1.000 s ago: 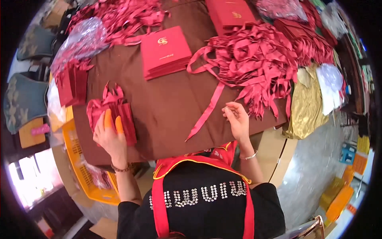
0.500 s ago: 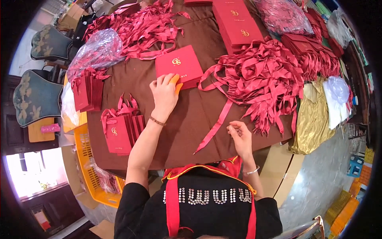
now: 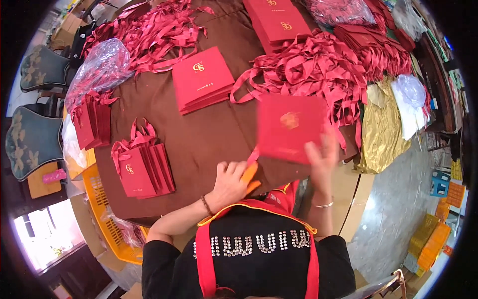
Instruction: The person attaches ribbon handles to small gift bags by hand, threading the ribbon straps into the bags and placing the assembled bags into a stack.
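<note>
Red bag [image 3: 288, 130] | just left of right hand [image 3: 322, 162], grip blurred | left hand [image 3: 231, 181] by ribbon [image 3: 254, 155], pinch unclear

One blurred flat red bag [image 3: 286, 130] at right grip [image 3: 322, 152]; one large ribbon heap [image 3: 318, 65] just beyond. Left of grip: two standing bag groups [image 3: 137, 172], one yellow basket [image 3: 108, 215], two chairs [image 3: 34, 142].
</note>
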Available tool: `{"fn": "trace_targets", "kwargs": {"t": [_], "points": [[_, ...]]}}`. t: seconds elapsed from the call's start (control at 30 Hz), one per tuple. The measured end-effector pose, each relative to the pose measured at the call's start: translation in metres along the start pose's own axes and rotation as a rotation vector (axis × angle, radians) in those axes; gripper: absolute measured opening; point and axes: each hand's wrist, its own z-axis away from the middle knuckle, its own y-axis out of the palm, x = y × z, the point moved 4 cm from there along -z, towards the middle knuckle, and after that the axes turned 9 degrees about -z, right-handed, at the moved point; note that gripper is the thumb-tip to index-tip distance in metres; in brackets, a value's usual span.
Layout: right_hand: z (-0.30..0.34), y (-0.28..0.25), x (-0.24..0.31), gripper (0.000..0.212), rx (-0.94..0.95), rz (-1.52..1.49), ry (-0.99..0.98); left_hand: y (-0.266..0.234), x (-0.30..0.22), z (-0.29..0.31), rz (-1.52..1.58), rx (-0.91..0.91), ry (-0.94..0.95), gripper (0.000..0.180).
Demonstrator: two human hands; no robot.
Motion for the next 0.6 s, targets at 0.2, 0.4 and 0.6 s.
{"fn": "trace_targets", "kwargs": {"t": [0.2,0.4,0.6], "points": [[-0.004,-0.07,0.031,0.051,-0.216,-0.411,-0.018,0.015,0.019,-0.003,0.13,0.278,-0.003,0.03],[0.022,-0.047,-0.009,0.053,-0.05,-0.354,0.203,-0.061,0.101,0.024,1.584,0.233,-0.615,0.013],[0.04,0.023,-0.037,0.05,0.236,0.064,0.269,-0.159,0.117,0.043,1.44,-0.52,-0.378,0.029]]}}
